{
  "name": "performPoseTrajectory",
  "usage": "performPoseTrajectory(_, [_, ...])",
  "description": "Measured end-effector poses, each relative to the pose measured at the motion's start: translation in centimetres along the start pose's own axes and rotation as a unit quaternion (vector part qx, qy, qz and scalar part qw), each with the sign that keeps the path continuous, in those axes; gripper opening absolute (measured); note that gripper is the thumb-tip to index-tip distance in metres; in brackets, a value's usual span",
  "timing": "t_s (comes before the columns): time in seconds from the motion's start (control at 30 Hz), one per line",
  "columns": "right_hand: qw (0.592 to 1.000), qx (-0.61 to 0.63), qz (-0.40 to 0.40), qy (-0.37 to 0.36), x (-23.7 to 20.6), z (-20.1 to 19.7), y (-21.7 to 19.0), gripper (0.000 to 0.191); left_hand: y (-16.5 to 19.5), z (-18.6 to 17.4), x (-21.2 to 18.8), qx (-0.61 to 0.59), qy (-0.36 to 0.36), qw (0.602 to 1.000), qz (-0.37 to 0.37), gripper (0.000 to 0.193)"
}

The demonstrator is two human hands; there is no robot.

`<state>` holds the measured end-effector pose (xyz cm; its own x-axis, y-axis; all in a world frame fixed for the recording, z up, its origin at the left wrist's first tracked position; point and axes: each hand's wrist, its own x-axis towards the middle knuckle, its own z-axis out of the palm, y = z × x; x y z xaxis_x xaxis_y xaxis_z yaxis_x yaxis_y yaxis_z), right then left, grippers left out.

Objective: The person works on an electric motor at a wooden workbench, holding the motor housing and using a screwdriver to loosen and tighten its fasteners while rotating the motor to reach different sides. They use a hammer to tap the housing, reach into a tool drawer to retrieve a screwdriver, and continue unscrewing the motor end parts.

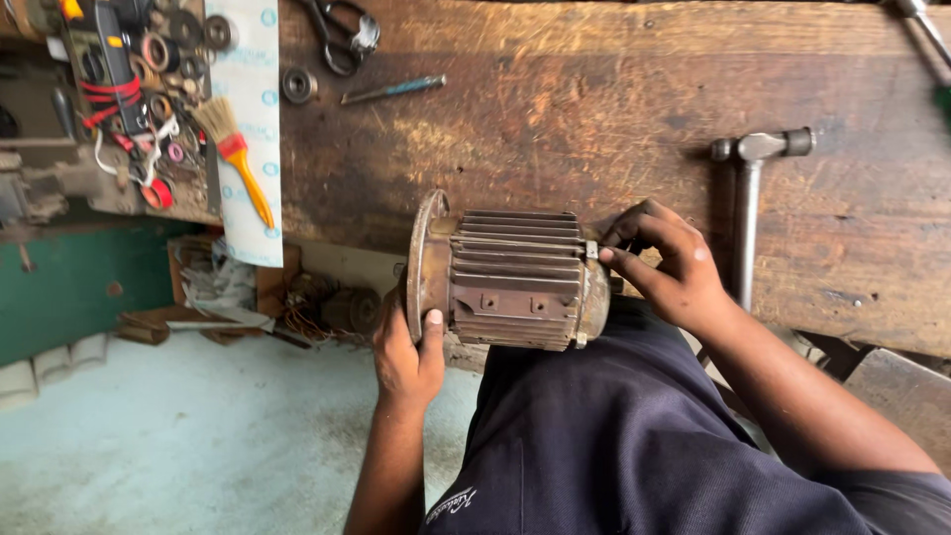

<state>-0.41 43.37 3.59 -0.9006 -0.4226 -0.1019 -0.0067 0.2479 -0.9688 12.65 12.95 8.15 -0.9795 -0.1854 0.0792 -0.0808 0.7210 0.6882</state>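
Note:
A rusty finned electric motor housing (pixel 515 277) lies on its side at the front edge of a worn wooden workbench (pixel 594 109), partly over my lap. My left hand (pixel 408 357) grips its round flange end, thumb pressed on the rim. My right hand (pixel 662 260) is at the opposite end cap, fingertips pinched together on something small near the top edge; what it pinches is hidden.
A steel hammer (pixel 750 198) lies on the bench right of the motor. Pliers (pixel 342 35), a bearing (pixel 298 84) and a punch (pixel 394 89) lie at the back. A paintbrush (pixel 236 149) rests by a cluttered tool tray (pixel 129 89). Scrap parts (pixel 327 307) sit on the floor.

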Motion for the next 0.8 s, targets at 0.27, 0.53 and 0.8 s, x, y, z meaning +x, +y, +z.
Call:
performPoseTrajectory(0.27, [1.000,-0.013,-0.007,0.007,-0.4,0.6,-0.7,0.009,-0.5,-0.1,0.1,-0.028,-0.001,0.999,0.031,0.047])
performPoseTrajectory(0.53, [0.994,0.081,0.078,0.006,-1.0,1.5,1.1,0.007,-1.3,-0.2,0.0,-0.026,-0.016,0.998,0.050,0.048])
performPoseTrajectory(0.8, [0.993,0.111,0.034,0.026,-1.4,1.4,0.6,0.007,-1.9,0.3,0.1,-0.042,-0.005,0.997,0.066,0.043])
